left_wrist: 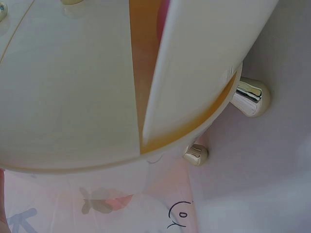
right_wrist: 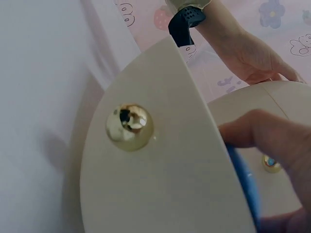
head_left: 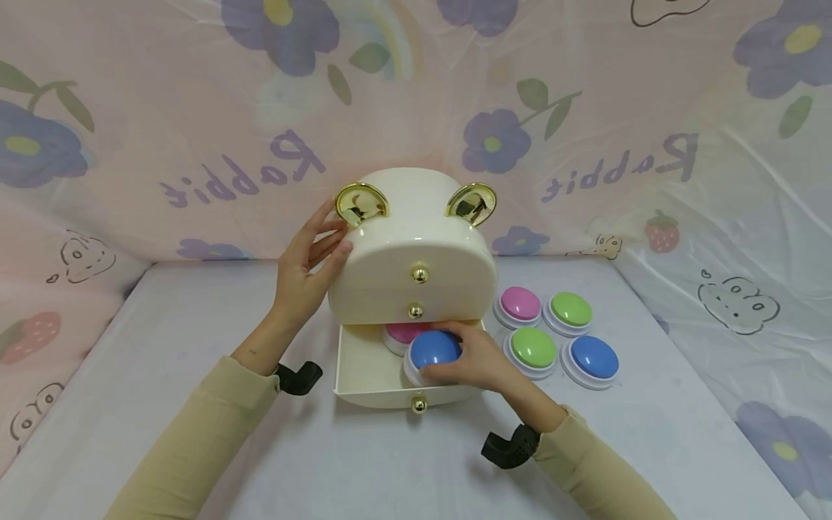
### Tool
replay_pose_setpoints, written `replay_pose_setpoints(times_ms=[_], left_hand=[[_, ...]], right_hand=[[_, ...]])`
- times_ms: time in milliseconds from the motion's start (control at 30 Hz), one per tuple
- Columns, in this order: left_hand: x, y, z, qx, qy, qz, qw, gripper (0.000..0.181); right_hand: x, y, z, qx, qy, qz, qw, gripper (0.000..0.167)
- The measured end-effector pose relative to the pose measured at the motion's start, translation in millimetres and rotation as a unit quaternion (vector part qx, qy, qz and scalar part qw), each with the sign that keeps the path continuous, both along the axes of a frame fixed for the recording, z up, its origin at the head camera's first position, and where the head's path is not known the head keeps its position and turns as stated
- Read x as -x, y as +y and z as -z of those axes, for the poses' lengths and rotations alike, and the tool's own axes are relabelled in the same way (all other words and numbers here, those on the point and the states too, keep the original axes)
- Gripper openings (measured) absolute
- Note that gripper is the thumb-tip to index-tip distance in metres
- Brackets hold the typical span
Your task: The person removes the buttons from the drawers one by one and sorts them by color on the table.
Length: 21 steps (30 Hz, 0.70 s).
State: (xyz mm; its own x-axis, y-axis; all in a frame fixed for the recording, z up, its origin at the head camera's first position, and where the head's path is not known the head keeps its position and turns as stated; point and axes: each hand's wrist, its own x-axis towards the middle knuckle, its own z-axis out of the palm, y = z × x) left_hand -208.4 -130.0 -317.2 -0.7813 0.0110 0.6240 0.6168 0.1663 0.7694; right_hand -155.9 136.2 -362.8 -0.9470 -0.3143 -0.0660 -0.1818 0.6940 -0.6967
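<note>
A cream storage box [head_left: 416, 249] with two gold ears stands in the middle of the table. Its bottom drawer [head_left: 364, 361] is pulled out towards me. My right hand [head_left: 481, 357] pinches a blue domed push button [head_left: 434, 348] with a white base, over the drawer's right half. A pink domed button [head_left: 403, 331] sits further back in the drawer, partly hidden. With extended fingers, my left hand [head_left: 308, 263] touches the box's left side. In the right wrist view the drawer front [right_wrist: 146, 184] hides most of the blue button [right_wrist: 247, 182].
Right of the box on the white tabletop [head_left: 273, 448] lie a pink button [head_left: 521, 303], a blue button [head_left: 594, 357] and two green buttons [head_left: 533, 347]. A patterned cloth [head_left: 403, 94] hangs behind the box. Gold feet [left_wrist: 250, 97] show under it in the left wrist view.
</note>
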Motion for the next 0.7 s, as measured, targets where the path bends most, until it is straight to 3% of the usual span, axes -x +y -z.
replay_pose_setpoints(times_ms=[400,700], left_hand=[[0.3,0.4,0.4,0.001,-0.001,0.001,1.0000,0.062],[-0.5,0.1,0.1,0.005,0.001,-0.006,1.0000,0.062]], right_hand=[[-5.5,3.7,-5.3,0.057,-0.005,0.034,0.9978,0.057],[-16.5,10.5,-7.9,0.082,0.030,0.009,0.9961,0.054]])
